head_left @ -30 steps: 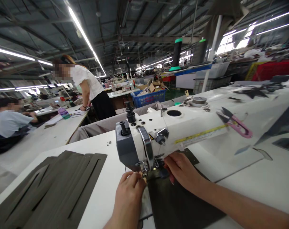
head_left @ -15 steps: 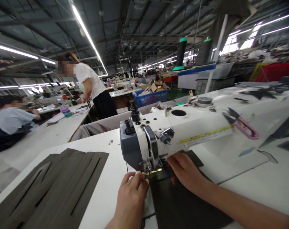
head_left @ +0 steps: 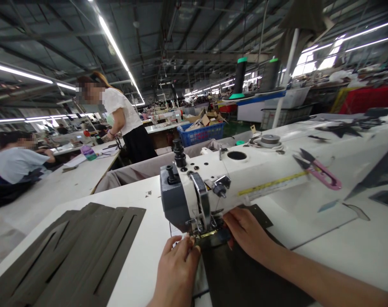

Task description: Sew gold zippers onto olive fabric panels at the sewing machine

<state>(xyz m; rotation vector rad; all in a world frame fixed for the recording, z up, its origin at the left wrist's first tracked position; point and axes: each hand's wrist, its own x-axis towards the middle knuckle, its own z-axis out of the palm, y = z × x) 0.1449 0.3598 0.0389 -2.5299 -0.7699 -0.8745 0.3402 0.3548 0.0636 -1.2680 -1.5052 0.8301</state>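
Note:
My left hand is closed, its fingertips pinching the left end of a zipper with gold-coloured teeth. The zipper lies across the far edge of a dark olive fabric panel, right by the presser foot of a white sewing machine. On the other side of the foot, my right hand is closed on the zipper's dark right end, with its fingertips partly hidden under the machine head. The panel spreads over the white table towards me, below my right forearm.
Slotted olive fabric pieces lie stacked at the left. Pink thread snips and a yellow tape measure are on the machine arm. Thread cones stand behind. A co-worker stands beyond the table; another person sits left.
My view has shifted slightly, so the machine and background sit a little differently in the picture. Both hands keep nearly the same place at the zipper.

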